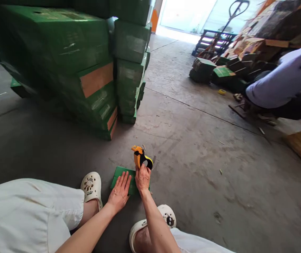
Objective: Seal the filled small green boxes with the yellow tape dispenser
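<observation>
A small flat green cardboard piece (119,173) lies on the concrete floor between my feet. My left hand (119,191) rests flat on it, fingers stretched out and together. My right hand (142,177) is closed around the handle of a yellow and black tape dispenser (141,157), which stands at the cardboard's right edge. Both my forearms reach in from the bottom of the view. My white clogs (91,186) sit on either side of the cardboard.
Tall stacks of green cartons (87,59) stand ahead on the left. Another person's sleeve (285,79) shows at the right near piled flat cartons (223,72) and a pallet jack (228,24). A tape roll (222,92) lies on the floor.
</observation>
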`<state>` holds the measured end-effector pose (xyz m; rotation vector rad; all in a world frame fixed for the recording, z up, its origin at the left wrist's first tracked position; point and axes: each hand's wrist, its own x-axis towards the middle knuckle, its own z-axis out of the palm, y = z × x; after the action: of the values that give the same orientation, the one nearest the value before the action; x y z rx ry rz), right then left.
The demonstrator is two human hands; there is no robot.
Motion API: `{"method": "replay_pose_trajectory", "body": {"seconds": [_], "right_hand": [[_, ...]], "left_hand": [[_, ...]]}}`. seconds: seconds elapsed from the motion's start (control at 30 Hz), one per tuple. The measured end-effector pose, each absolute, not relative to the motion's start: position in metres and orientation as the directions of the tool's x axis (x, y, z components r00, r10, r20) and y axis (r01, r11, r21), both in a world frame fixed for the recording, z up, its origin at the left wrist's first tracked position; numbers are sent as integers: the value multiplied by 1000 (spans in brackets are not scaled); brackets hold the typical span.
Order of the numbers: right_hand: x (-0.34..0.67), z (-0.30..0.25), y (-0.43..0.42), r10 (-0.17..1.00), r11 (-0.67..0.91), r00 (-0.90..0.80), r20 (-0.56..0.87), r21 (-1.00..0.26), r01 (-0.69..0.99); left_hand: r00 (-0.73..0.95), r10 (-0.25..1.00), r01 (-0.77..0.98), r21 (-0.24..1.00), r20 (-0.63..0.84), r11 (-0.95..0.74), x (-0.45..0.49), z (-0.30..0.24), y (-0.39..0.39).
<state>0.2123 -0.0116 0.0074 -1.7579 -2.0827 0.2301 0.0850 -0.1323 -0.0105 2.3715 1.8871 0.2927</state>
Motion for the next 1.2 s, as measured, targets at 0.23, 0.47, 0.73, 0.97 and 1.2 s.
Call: {"method": "replay_pose_trajectory", "body": {"seconds": [0.23, 0.47, 0.73, 0.97, 1.2], "right_hand": [[221, 84, 33, 953, 6, -241, -181, -789, 614], [235, 161, 39, 492, -169, -633, -597, -779, 604], [254, 165, 37, 445, -275, -618, -648, -756, 594], [245, 143, 43, 379, -394, -665, -644, -762, 514], [229, 102, 30, 364, -355, -692, -624, -779, 517]], "left_hand": [[200, 978, 956, 205, 64, -209, 86, -15, -126], [199, 980, 942, 269, 30, -199, 84, -14, -124], [328, 944, 883, 366, -33, -294, 72, -17, -104], [316, 949, 898, 326, -11, -295, 74, -33, -123], [206, 978, 897, 392, 44, -207, 70, -20, -135]]}}
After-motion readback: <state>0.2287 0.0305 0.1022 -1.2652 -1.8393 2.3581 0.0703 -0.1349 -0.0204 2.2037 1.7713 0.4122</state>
